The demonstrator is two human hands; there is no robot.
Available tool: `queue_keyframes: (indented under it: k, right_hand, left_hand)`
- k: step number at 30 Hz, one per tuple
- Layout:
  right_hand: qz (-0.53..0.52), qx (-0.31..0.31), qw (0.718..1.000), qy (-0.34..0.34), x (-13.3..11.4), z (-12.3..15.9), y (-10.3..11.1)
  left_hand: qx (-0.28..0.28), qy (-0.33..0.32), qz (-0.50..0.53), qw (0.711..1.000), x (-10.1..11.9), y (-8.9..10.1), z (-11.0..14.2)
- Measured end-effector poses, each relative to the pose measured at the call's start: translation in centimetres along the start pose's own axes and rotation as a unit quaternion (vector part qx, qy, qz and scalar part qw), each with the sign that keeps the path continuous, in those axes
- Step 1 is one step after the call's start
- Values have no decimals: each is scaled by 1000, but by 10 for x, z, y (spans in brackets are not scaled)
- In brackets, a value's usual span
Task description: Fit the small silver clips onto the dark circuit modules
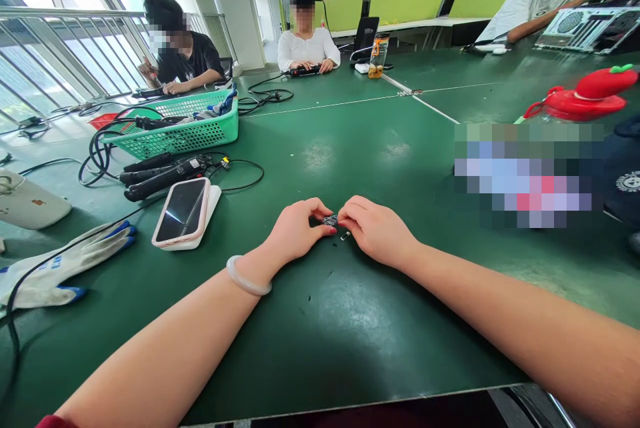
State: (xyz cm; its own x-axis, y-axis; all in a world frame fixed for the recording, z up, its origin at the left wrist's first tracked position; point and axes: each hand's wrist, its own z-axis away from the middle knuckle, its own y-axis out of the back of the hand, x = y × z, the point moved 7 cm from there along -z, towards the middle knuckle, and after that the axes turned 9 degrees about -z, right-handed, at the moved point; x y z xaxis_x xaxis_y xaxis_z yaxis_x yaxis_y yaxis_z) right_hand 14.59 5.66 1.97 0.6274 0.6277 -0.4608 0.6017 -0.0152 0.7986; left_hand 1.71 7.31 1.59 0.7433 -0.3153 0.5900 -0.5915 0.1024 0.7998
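Small part [330, 220] between left hand [303, 228] and right hand [374, 231], near half of desk [390, 368].
Phone [181, 213] left of left hand, glove [65, 271] farther left; handheld tools [167, 175] behind phone, basket [200, 133] behind tools, cables [95, 155] hanging over its left end. Bottle [379, 58] far side, slightly right; computer case [580, 28] back right. Three people [310, 48] along far side.
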Motion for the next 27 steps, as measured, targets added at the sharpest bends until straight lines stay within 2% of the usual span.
queue_keyframes:
  k: [9, 13, 15, 18, 20, 22, 25, 27]
  right_hand:
    - [-40, 18, 999, 26, -5, 1, 4]
    - [-57, 36, 997, 23, -4, 2, 11]
    - [-55, 17, 998, 18, -5, 4, 10]
    - [-46, -55, 997, 25, -9, 6, -1]
    - [-36, -94, 994, 32, -13, 8, -9]
    - [-27, -107, 993, 32, -14, 9, -12]
    - [-45, -86, 995, 28, -13, 7, -9]
    - [-85, -43, 995, 14, -11, 6, 0]
  left_hand:
    - [-32, -26, 86, 995, 4, -6, 2]
    - [-18, -24, 87, 996, 2, -4, 0]
    - [5, -8, 71, 997, -2, -1, -1]
    - [36, 26, 64, 997, -10, 3, -3]
    - [43, 35, 72, 996, -12, 4, -4]
    - [42, 35, 70, 996, -11, 5, -4]
    - [39, 30, 47, 998, -9, 5, -3]
    - [35, 22, 48, 998, -7, 5, -3]
